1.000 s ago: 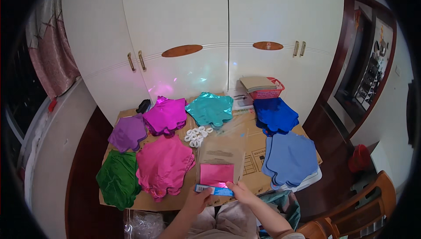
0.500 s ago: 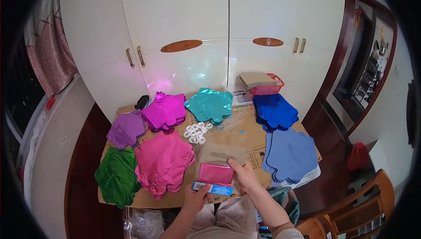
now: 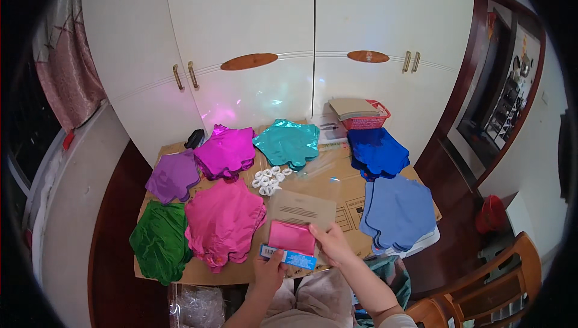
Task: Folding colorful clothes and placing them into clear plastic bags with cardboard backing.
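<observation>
Near the table's front edge, my left hand [image 3: 270,271] grips a blue box-like strip [image 3: 295,259] with a white label at its left end, thumb on top. Just beyond the strip lies a pink folded shiny sheet [image 3: 290,236]. A clear plastic bag [image 3: 313,207] with fine print spreads around and beyond it; whether the pink sheet is inside the bag is hard to tell. My right hand [image 3: 331,245] pinches the right side of the pink sheet and the bag, thumb on top. Its other fingers are hidden underneath.
Stacks of flower-shaped foil stand around: pink [image 3: 226,219], green [image 3: 159,240], purple [image 3: 173,175], magenta [image 3: 226,150], teal [image 3: 288,142], dark blue [image 3: 378,150] and light blue [image 3: 398,213]. White rings [image 3: 268,180] lie mid-table. A pink basket [image 3: 367,122] is behind; a wooden chair [image 3: 500,286] stands right.
Both hands have shifted slightly left with the pink sheet and the blue strip, which now tilts down to the right. The bag's far part has moved a little away from me.
</observation>
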The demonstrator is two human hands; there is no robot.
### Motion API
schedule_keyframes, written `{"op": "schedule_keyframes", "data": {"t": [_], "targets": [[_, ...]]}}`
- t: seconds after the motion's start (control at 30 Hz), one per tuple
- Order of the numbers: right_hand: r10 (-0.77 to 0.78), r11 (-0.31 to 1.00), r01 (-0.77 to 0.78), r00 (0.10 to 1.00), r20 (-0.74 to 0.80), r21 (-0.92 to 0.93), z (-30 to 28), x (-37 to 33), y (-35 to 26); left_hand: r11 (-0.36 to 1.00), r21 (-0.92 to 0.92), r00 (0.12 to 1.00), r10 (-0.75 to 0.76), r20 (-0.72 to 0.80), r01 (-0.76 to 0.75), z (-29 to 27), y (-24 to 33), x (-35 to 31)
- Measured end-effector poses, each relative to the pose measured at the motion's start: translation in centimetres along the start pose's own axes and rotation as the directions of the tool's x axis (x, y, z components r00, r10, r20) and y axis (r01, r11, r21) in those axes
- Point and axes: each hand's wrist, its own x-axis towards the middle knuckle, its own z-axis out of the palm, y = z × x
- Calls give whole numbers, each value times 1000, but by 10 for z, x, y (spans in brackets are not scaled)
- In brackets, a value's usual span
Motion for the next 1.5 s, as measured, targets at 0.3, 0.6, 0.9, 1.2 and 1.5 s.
{"op": "schedule_keyframes", "data": {"t": [0.3, 0.6, 0.9, 1.2, 1.5], "targets": [[108, 990, -92, 981, 158, -106, -6, -20, 0, 997, -19, 997, 77, 23, -77, -7, -3, 5], [-272, 950, 291, 948, 168, -108, 5, -51, 13, 954, -298, 998, -23, 60, 40, 4, -2, -2], [-678, -28, 742, 479, 558, -670, 18, -77, -14, 917, -334, 961, -139, 240, 216, -15, -14, -14], [-681, 461, 671, 687, 254, -580, 16, -76, -2, 945, -316, 979, -15, 205, 81, -12, -13, -15], [17, 981, -6, 998, 54, -195, -15, -45, 23, 993, -115, 996, 45, 75, -37, 0, -9, -14]]}}
